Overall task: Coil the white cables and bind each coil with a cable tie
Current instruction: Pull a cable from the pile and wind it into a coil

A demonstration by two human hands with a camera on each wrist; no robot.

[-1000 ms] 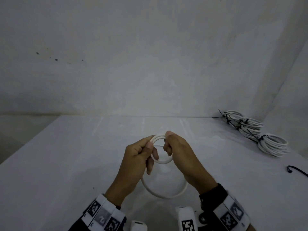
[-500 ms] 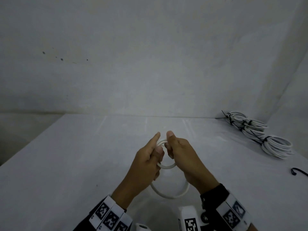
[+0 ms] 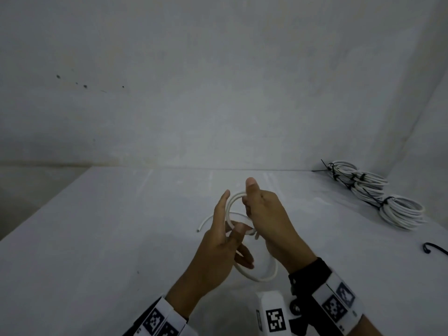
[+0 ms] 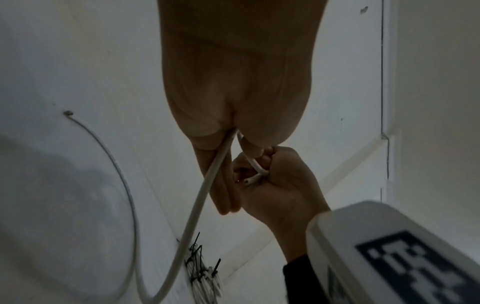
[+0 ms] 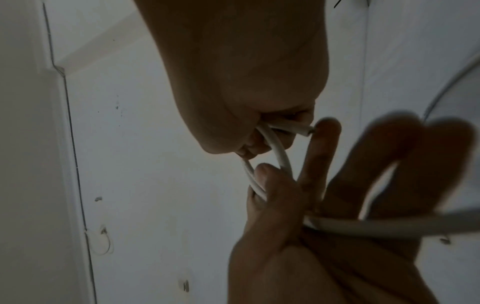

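A white cable (image 3: 263, 277) hangs in a couple of loops between my hands above the white table (image 3: 97, 251). My right hand (image 3: 269, 214) grips the top of the loops in a fist, thumb pointing up. My left hand (image 3: 218, 246) is just to the left, index finger straight; its thumb pinches the strands against the fingers. One cable end (image 3: 199, 230) trails out to the left over the table. In the right wrist view the other cable end (image 5: 306, 130) sticks out of the right fist. In the left wrist view the cable (image 4: 197, 197) runs down from the left palm.
Three coils of white cable (image 3: 378, 192), bound with black ties, lie at the back right by the wall corner. A loose black cable tie (image 3: 434, 249) lies near the table's right edge. A bare wall stands behind the table.
My left hand has slid down the loop and spread its fingers, with the thumb now lower on the strands. A free cable end has swung out to the left. The right hand keeps its grip.
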